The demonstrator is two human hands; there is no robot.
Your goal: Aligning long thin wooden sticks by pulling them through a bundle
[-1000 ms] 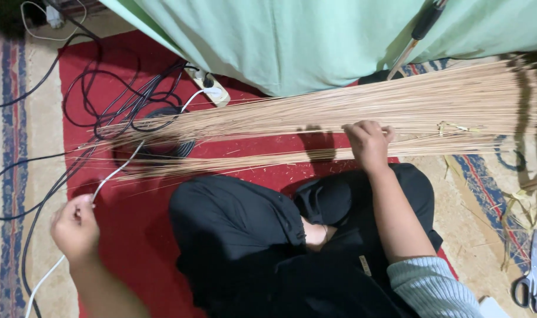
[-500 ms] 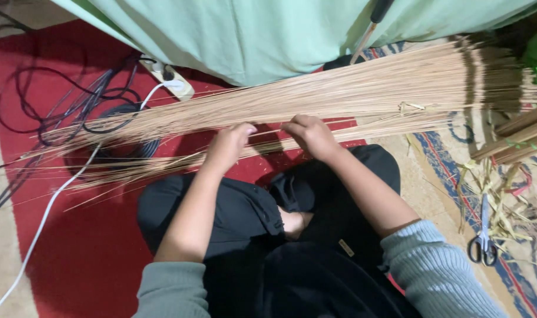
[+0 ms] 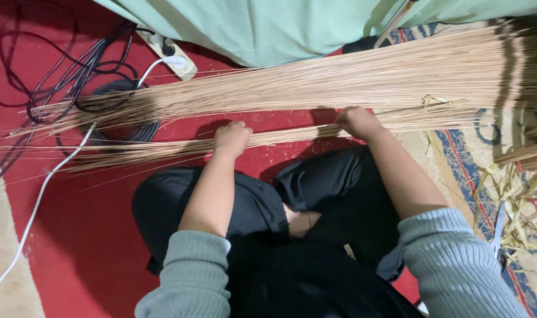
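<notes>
1. From the head view I see both hands down on the nearer, thinner row of straw-coloured sticks [image 3: 180, 147], which lies across the red mat [image 3: 86, 235] just in front of my crossed legs, its fine tips fanning out toward the mat's left edge.
2. My left hand [image 3: 232, 138] is curled, knuckles up, fingers folded over the sticks; it appears closed on a small gathering of them, though the fingertips are hidden beneath.
3. My right hand [image 3: 358, 121] is likewise bent over the same row further right, pressing or pinching the sticks; I cannot tell how many it has hold of.
4. The thick main bundle [image 3: 362, 79] lies just beyond, running parallel toward the mat's far right corner, close to the thin row but apart from it under my hands.
5. In my judgement, the step goes best if both hands grip lightly and evenly, so that the brittle sticks stay straight rather than snap.
6. I would keep the tips clear of the black cables [image 3: 56, 70], the white cord [image 3: 44, 188] and the power strip [image 3: 168, 56] at the far left, where they could snag.
7. Scissors [image 3: 499, 227] and leaf scraps [image 3: 516, 194] lie off the mat's right edge, near my right elbow; worth minding.
</notes>
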